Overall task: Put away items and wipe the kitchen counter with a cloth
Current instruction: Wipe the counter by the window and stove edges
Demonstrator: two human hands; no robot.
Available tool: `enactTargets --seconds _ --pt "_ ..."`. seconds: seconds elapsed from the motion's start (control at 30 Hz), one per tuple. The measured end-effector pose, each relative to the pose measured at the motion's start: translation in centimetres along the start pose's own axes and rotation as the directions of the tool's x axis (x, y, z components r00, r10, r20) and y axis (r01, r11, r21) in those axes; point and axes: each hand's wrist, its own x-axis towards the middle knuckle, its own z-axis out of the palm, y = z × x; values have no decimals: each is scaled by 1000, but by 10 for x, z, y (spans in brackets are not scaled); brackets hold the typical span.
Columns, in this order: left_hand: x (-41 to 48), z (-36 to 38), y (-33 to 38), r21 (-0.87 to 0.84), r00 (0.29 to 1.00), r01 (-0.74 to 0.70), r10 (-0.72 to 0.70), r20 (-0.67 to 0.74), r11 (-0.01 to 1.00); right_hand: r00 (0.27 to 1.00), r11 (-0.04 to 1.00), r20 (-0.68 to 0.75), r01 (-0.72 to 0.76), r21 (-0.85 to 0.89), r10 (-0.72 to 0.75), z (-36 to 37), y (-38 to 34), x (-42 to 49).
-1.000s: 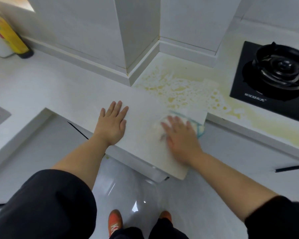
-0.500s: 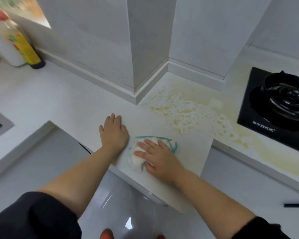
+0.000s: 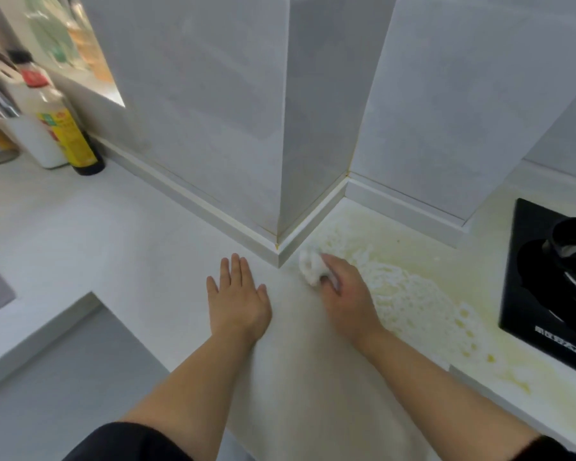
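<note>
1. At the foot of the wall corner (image 3: 280,252), the cloth (image 3: 309,268) lies bunched on the counter (image 3: 113,234), at the edge of the foamy yellow spill (image 3: 409,294).
2. The right hand (image 3: 345,296) clutches it; the left hand (image 3: 236,302) rests flat, fingers straight.
3. It is soft, light and probably wet, though blur hides this. It is best held as a wad from above.

1. Left sleeve (image 3: 130,442) in shot at the bottom edge: plain black fabric, ending near the elbow.
2. Right sleeve (image 3: 559,449) is the same black, with only a corner showing at lower right.
3. Forearms bare from sleeve to wrist, left hand (image 3: 236,304) and right hand (image 3: 346,294) bare too.
</note>
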Motion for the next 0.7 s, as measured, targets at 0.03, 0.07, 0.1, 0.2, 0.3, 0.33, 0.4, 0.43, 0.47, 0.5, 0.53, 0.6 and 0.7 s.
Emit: enactTargets --seconds 0.03,0.07,0.1,0.2,0.3,0.33,0.4,0.43,0.47,0.5,0.53,0.6,0.7 --pt "1 0 0 -6 1000 -2 2 -2 1000 995 996 -56 -84 18 85 -6 1 24" --pt "2 1 0 -10 1000 -2 2 -6 1000 982 987 -93 -162 14 162 -11 6 50" --pt "2 1 0 -16 1000 -1 1 -8 1000 967 974 -117 -228 -6 226 -17 13 78" --pt "4 1 0 -19 1000 -2 2 -14 1000 946 938 -94 -320 -132 310 -19 39 152" --pt "5 0 2 -20 1000 -11 11 -12 1000 924 898 -72 -383 -216 376 -2 52 191" --pt "6 0 2 -18 1000 -12 12 -10 1000 916 889 -90 -400 -222 390 7 46 188" --pt "7 0 0 -15 1000 -10 10 -3 1000 912 853 -107 -408 -326 396 25 30 161" --pt "6 0 0 -13 1000 -5 5 -3 1000 934 835 -99 -350 -425 342 33 21 140" --pt "6 0 0 -10 1000 -4 4 -8 1000 975 826 -57 -213 -522 215 40 14 113" --pt "6 0 1 -13 1000 -1 1 -11 1000 998 828 39 -17 -561 46 44 7 86" --pt "6 0 1 -16 1000 0 0 -11 1000 984 832 163 153 -533 -76 45 1 62" --pt "5 0 2 -14 1000 -2 1 -8 1000 917 811 325 367 -456 -232 30 6 47" --pt "5 0 1 2 1000 -1 1 -8 1000 979 857 180 169 -487 -91 -5 23 83"
